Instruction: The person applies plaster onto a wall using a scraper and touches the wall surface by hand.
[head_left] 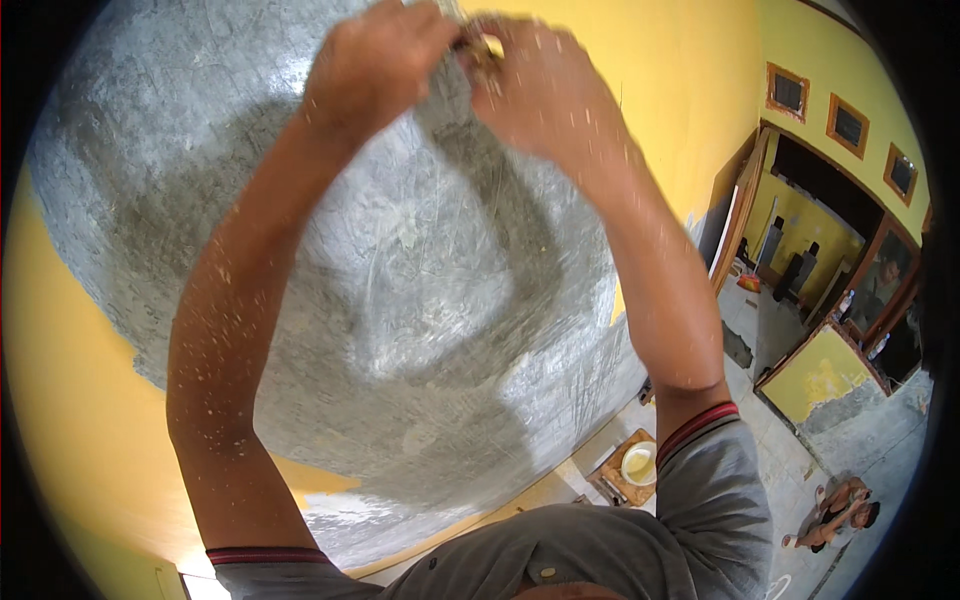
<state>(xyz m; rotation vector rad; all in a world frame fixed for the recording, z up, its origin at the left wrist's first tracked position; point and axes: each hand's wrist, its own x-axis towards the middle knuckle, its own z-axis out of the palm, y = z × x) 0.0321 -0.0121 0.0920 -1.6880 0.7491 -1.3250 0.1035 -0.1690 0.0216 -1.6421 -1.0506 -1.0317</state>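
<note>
Both forearms, flecked with pale bits, reach up to the top of the view against a wall [400,290] of grey mottled plaster bordered by yellow paint [680,90]. My left hand [375,70] and my right hand [530,90] are raised close together, fingers curled round a small dark object [480,45] between them. The fingers partly cover it and it is blurred, so I cannot make out what it is. Shadows of my arms fall across the plaster.
Down at the right, a wooden board [625,490] on the tiled floor [770,450] bears a pale round container [639,463]. Another person [840,515] is low on the floor at lower right. Beyond, a doorway [800,220] with wooden frames opens onto a yellow room.
</note>
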